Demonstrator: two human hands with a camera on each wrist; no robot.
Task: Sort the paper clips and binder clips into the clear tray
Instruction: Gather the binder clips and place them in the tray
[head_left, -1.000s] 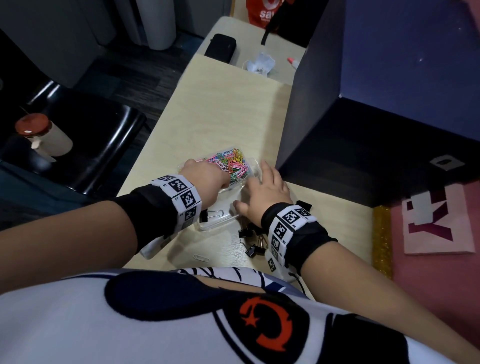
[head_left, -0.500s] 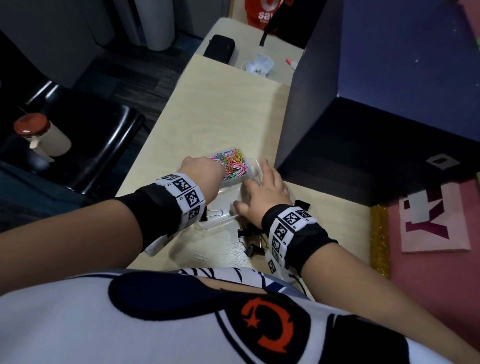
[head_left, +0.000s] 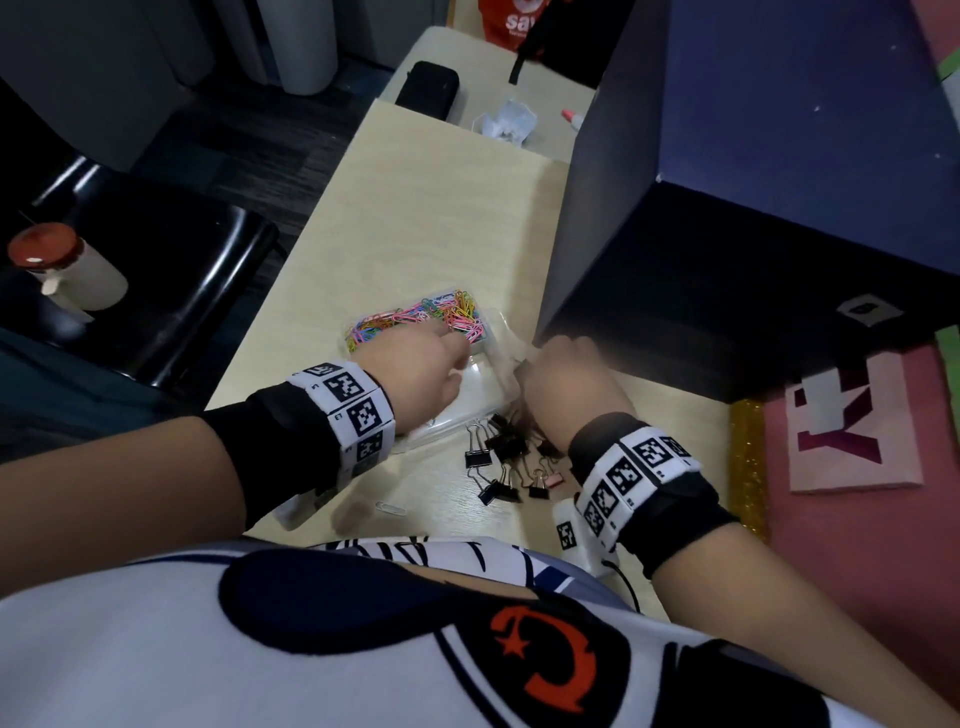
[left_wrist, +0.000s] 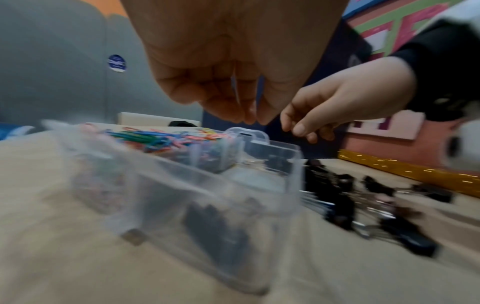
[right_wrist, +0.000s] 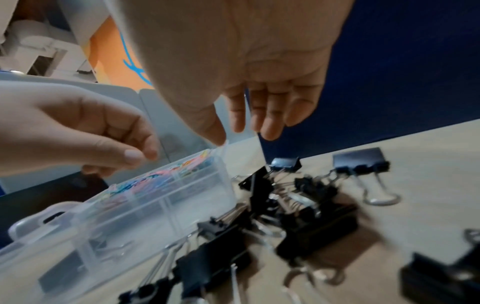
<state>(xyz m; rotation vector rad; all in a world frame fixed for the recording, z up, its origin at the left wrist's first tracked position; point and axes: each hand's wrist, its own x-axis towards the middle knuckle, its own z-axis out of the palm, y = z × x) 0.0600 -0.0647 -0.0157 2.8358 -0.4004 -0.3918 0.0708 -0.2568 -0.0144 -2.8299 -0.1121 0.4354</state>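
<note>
The clear tray (head_left: 488, 384) lies on the pale table; its far compartment is full of coloured paper clips (head_left: 431, 317). My left hand (head_left: 447, 345) hovers over those clips with its fingertips (left_wrist: 249, 119) bunched together, and nothing shows between them. At the tray's right side my right hand (head_left: 540, 353) pinches the upright clear lid (right_wrist: 255, 148) between thumb and fingers. A dark binder clip (left_wrist: 215, 226) lies in a near compartment. Several black binder clips (head_left: 506, 462) are heaped on the table just below my right wrist. One loose paper clip (head_left: 392, 507) lies near the table's front edge.
A big dark blue box (head_left: 727, 208) stands right of the tray, close to my right hand. A black pouch (head_left: 427, 88) and crumpled plastic (head_left: 506, 124) lie at the table's far end. A black chair (head_left: 171, 270) with a red-lidded jar (head_left: 57, 265) is on the left.
My right hand has lifted off the binder clips, uncovering the heap, and gone to the lid's edge. My left hand has shifted slightly forward over the paper clips.
</note>
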